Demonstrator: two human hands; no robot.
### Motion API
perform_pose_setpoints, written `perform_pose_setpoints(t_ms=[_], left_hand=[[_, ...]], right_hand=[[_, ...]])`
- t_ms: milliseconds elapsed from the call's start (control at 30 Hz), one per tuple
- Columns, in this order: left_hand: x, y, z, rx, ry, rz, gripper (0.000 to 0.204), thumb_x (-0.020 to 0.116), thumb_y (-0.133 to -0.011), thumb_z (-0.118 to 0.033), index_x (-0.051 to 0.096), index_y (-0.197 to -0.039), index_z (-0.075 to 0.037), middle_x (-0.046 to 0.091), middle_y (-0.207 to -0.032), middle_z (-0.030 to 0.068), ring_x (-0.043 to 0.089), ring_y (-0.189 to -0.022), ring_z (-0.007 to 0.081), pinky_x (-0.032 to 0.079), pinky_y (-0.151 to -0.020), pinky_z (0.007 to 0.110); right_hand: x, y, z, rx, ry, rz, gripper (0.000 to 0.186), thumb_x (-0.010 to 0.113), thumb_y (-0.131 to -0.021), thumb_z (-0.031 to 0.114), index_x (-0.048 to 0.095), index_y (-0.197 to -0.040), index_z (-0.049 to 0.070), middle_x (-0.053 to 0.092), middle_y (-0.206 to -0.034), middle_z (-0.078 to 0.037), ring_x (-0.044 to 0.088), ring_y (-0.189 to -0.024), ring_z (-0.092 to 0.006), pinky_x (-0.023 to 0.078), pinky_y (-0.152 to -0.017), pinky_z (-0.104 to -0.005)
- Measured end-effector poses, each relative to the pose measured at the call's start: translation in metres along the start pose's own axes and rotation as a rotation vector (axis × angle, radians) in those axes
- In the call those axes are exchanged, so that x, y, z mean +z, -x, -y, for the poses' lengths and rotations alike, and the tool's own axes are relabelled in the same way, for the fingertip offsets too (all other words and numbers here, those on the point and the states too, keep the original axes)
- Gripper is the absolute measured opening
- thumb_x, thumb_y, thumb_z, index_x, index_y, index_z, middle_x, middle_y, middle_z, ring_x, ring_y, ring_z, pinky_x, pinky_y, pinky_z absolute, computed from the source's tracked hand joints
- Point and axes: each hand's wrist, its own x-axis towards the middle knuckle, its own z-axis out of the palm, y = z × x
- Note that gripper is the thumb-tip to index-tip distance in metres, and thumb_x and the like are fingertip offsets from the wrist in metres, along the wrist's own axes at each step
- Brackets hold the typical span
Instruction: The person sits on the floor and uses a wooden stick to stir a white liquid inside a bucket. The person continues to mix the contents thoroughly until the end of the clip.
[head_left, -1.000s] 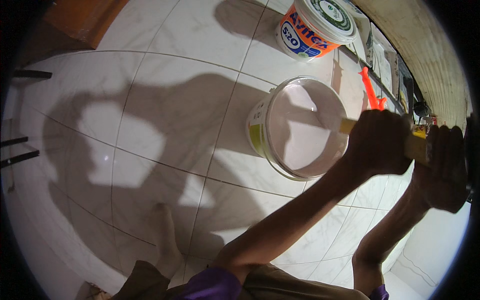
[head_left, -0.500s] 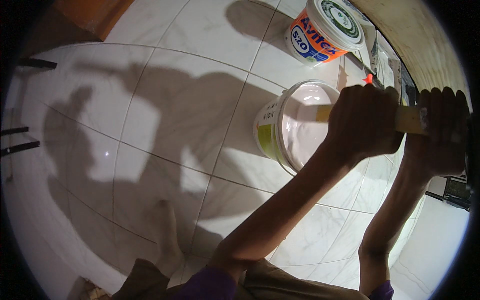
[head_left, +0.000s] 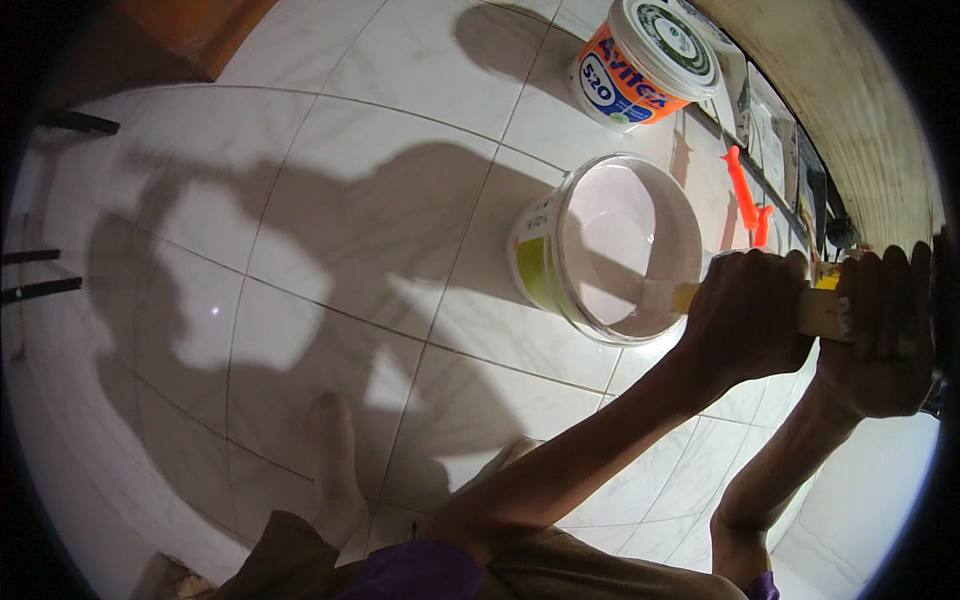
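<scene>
A round white bucket (head_left: pixel 535 262) with a green patch on its side stands on the floor, holding pale pinkish-white paint (head_left: pixel 610 250). Into its near right part reaches a flat yellowish wooden stick (head_left: pixel 822 314), its lower end coated with paint. My left hand (head_left: pixel 748 318) is closed around this stick just outside the bucket's rim. Higher on the same stick, my right hand (head_left: pixel 885 335) is wrapped at the right edge of the picture. The far end of the stick is hidden beyond that hand.
Behind the bucket stands a lidded orange, white and blue tub (head_left: pixel 630 85). Bright orange-red handles (head_left: pixel 742 190) lie between bucket and wall, near dark tools (head_left: pixel 840 230). A pale wooden panel (head_left: pixel 840 110) rises at right. My bare foot (head_left: pixel 335 450) rests on the tiled floor (head_left: pixel 330 350).
Both hands have moved toward me with the stick, whose lower end swept from the middle of the paint to the near right side. More of the orange-red handles shows.
</scene>
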Motion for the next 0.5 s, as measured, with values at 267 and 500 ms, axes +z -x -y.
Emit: perform_pose_setpoints(t_ms=[267,500], left_hand=[[-0.048,-0.022,0.015,0.110,-0.316,-0.210,0.026,0.070,-0.070,-0.026,0.060,-0.076,-0.003,0.064,-0.066,0.0164,0.067,-0.065,0.0339,0.053,-0.064,0.046],[-0.021,-0.053,0.033,0.214,-0.282,-0.117,0.030,0.075,-0.060,-0.029,0.066,-0.076,-0.005,0.067,-0.067,0.0155,0.069,-0.068,0.0322,0.055,-0.067,0.044]], right_hand=[[0.010,-0.068,-0.048,-0.081,-0.191,0.181,0.050,0.034,-0.102,0.026,0.047,-0.135,-0.009,0.059,-0.119,-0.026,0.061,-0.110,-0.0352,0.047,-0.102,-0.0541],[-0.009,-0.035,-0.040,-0.197,0.094,-0.518,0.048,0.040,-0.099,0.026,0.050,-0.134,-0.004,0.060,-0.121,-0.026,0.062,-0.110,-0.0367,0.047,-0.103,-0.0539]])
